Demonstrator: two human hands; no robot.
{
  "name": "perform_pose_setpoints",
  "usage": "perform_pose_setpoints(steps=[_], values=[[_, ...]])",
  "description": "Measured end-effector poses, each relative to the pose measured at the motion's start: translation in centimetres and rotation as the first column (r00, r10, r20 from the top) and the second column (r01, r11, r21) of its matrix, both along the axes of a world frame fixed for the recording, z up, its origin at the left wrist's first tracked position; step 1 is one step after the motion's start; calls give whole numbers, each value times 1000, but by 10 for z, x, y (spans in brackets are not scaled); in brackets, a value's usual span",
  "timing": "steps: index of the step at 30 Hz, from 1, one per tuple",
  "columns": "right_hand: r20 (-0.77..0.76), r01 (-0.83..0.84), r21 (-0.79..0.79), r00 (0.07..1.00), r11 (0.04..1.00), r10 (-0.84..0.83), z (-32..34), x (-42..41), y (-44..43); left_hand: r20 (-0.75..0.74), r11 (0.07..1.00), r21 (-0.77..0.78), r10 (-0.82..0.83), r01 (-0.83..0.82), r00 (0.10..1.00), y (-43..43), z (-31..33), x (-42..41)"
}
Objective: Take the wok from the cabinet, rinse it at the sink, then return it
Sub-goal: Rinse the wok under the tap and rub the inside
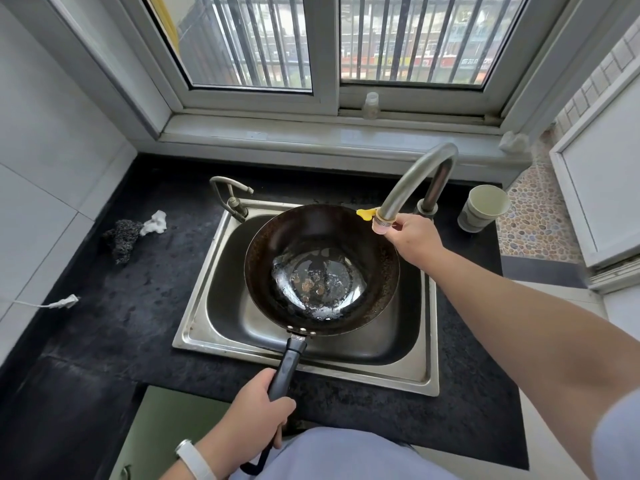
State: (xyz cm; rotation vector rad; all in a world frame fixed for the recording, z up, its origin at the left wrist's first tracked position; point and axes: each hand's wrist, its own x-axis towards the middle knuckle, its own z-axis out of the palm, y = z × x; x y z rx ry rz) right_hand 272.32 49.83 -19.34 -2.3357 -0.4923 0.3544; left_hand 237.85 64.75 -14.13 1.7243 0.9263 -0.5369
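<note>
Apparently mid-rinse, the wok (322, 268) sat in the sink (197, 323), wet at its base; left hand (256, 415) clenched round its long handle, right hand (414, 239) pinched the tap (412, 178) spout. Prob. heavy, stiff & slippery: handle looked the safest hold

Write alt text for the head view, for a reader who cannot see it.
A person's left hand grips the handle of a dark wok at a steel sink, while the right hand holds the tip of the faucet. A paper cup stands beside the faucet.
</note>
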Motion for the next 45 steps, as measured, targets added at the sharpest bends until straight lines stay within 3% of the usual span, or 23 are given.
perform_pose_setpoints(steps=[31,45], values=[[-5,-13,-35,1000,999,13,-3,5,-1,13,999,-30,-8,9,1000,1,3,-1],[-123,54,50,991,997,-48,3,-25,-12,45,1000,-13,3,-3,999,-7,-1,-3]])
